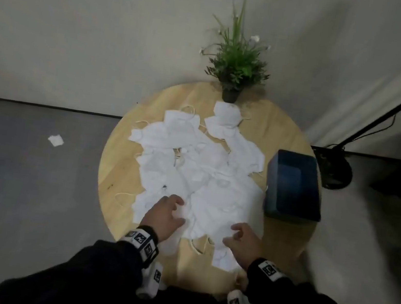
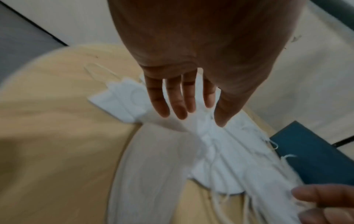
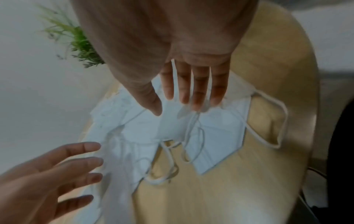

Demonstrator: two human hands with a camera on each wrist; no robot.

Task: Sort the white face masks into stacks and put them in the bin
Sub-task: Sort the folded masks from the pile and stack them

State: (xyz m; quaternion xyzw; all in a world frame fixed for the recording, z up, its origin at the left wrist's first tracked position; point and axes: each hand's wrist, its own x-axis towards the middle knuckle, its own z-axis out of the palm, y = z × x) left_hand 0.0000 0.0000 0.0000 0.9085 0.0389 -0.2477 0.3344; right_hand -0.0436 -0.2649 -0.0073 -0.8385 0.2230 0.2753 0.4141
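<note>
While both hands hover low over the near edge of the pile, the masks [image 1: 199, 174] lie loose and overlapping across the middle of the round tabletop [image 1: 121, 167], unsorted, their ear loops trailing onto the wood. In the head view the left hand [image 1: 164, 217] sits at lower centre, its fingers [image 2: 173, 100] spread and nearly straight above the white fabric, grasping nothing; whether the tips touch the masks cannot be told. The right hand [image 1: 243, 241] is just to its right, fingers [image 3: 199, 89] likewise released and extended over the pile, holding nothing. In the right wrist view one mask [image 3: 216, 141] lies flat at centre right, its loop [image 3: 275, 121] stretched out over bare wood. The bin [image 1: 294, 187], dark blue, stands at the right edge of the tabletop, just beside the pile, with nothing seen inside. A potted plant [image 1: 236, 62] stands at the far edge, at upper centre of the head view, its pot just behind the farthest masks. A white scrap [image 1: 55, 140] lies on the grey floor at the left.
</note>
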